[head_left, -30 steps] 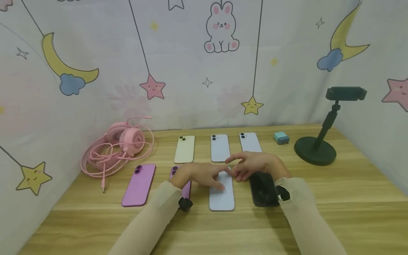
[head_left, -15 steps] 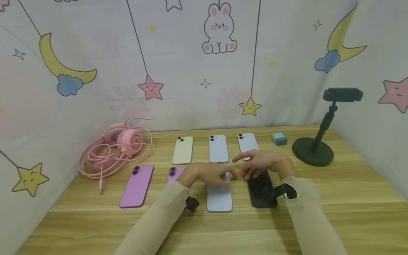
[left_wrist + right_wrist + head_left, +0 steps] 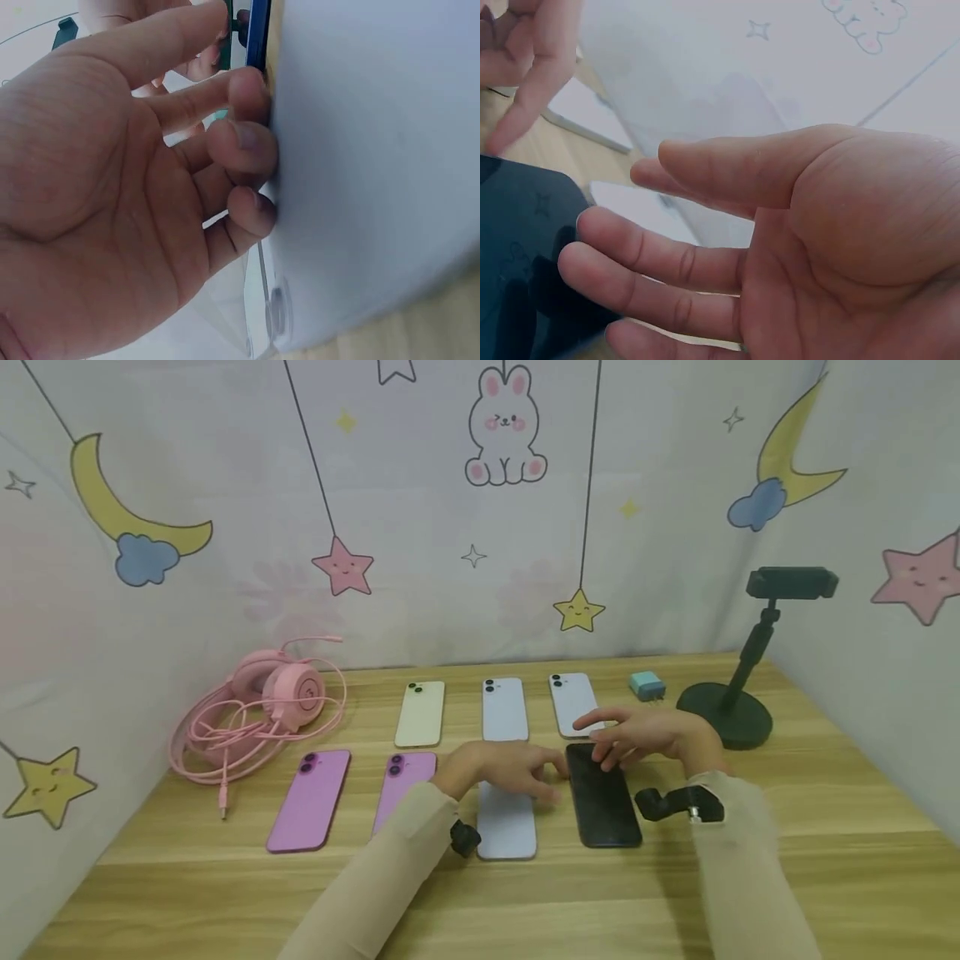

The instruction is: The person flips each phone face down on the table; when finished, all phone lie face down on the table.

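Observation:
My left hand (image 3: pixel 513 768) is over the upper part of a pale phone (image 3: pixel 507 831) lying back side up in the front row. Its index finger reaches to the left edge of a black phone (image 3: pixel 607 810). In the left wrist view, loosely bent fingertips (image 3: pixel 244 146) rest at the pale phone's surface (image 3: pixel 375 135). My right hand (image 3: pixel 648 739) is at the black phone's upper right, fingers spread and slightly bent. The right wrist view has its fingertips (image 3: pixel 592 262) above or on the dark glass (image 3: pixel 525 225); contact is unclear. Neither hand grips anything.
Two purple phones (image 3: pixel 309 802) lie at front left, one partly behind the left sleeve. Behind stand-apart rows lie a yellow phone (image 3: pixel 420 714) and two pale phones (image 3: pixel 505 710). Pink headphones (image 3: pixel 296 693), a charger plug (image 3: pixel 647 685) and a black stand (image 3: pixel 726 714) flank them.
Both hands have moved right. The left index finger now reaches the black phone's edge, and the right hand has shifted, uncovering more of the black phone. The head view has turned slightly.

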Demonstrator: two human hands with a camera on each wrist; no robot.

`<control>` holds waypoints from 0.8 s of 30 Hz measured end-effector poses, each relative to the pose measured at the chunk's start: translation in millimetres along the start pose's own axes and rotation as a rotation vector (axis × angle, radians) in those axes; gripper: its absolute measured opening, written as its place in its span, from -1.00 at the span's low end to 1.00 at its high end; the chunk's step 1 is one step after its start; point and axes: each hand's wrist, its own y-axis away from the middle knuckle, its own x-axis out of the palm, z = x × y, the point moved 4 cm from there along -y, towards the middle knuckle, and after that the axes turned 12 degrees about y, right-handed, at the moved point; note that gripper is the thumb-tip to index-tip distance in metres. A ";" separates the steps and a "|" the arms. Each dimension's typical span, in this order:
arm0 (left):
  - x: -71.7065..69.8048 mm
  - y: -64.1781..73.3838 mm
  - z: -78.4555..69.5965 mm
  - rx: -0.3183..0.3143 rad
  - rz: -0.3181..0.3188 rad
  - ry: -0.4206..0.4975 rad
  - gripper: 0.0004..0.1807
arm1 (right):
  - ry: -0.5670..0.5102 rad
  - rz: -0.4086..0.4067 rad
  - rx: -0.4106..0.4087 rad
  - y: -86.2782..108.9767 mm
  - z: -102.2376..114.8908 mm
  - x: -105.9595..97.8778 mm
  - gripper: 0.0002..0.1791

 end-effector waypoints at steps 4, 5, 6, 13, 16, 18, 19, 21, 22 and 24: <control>1.4 -2.0 -0.6 -0.005 -0.015 0.038 -0.64 | 0.003 -0.012 0.016 4.4 -7.5 -5.1 -0.45; 1.6 -2.4 -1.3 -0.003 -0.019 0.049 -0.64 | 0.007 -0.017 0.019 5.2 -9.1 -6.4 -0.44; 1.8 -2.9 -2.3 0.003 -0.023 0.057 -0.63 | 0.012 -0.020 0.024 6.4 -10.7 -7.5 -0.43; 4.2 -8.2 -9.1 0.051 -0.024 0.099 -0.49 | 0.031 -0.053 0.076 11.6 -19.1 -12.1 -0.44; 5.9 -11.9 -11.2 0.058 -0.035 0.101 -0.44 | 0.031 -0.067 0.104 13.1 -22.4 -13.4 -0.45; 7.2 -14.1 -12.5 0.051 -0.043 0.096 -0.41 | 0.036 -0.072 0.114 13.9 -23.9 -14.0 -0.46; 7.7 -14.8 -13.3 0.045 -0.047 0.089 -0.40 | 0.043 -0.070 0.113 14.3 -24.2 -14.1 -0.47; 8.8 -15.7 -14.7 0.037 -0.053 0.083 -0.38 | 0.054 -0.063 0.116 14.3 -24.6 -14.4 -0.48; 9.3 -15.6 -14.9 0.031 -0.055 0.080 -0.37 | 0.057 -0.059 0.116 13.9 -24.2 -13.8 -0.48; 9.8 -15.7 -15.8 0.028 -0.060 0.071 -0.36 | 0.067 -0.048 0.114 13.3 -23.0 -12.9 -0.49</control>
